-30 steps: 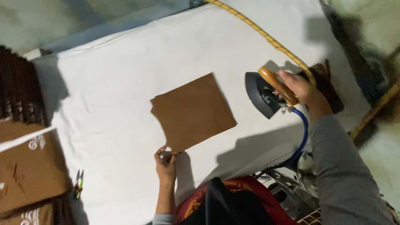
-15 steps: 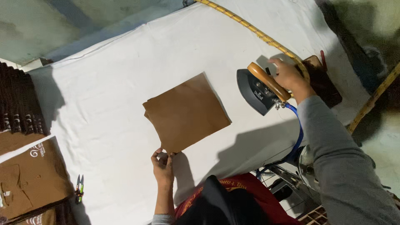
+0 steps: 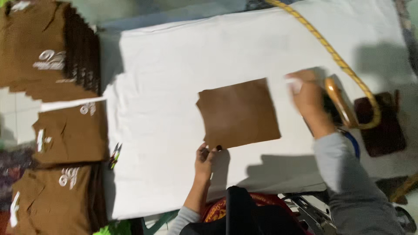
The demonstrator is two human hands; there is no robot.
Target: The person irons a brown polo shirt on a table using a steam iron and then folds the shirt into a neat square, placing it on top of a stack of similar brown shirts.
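While stacks of folded brown garments [image 3: 69,135] lie well left of both hands, the left hand [image 3: 204,157] pinches the near corner of the brown fabric piece [image 3: 238,114] on the white padded table [image 3: 174,65]; just right, the blurred right hand [image 3: 310,101] reaches at the iron [image 3: 337,104], grip unclear.

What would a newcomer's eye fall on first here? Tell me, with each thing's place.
The brown fabric square lies mid-table on the white cloth, its near corner pinched by the left hand. Right of it, the right hand is at the iron. Folded brown garments are stacked along the left edge.
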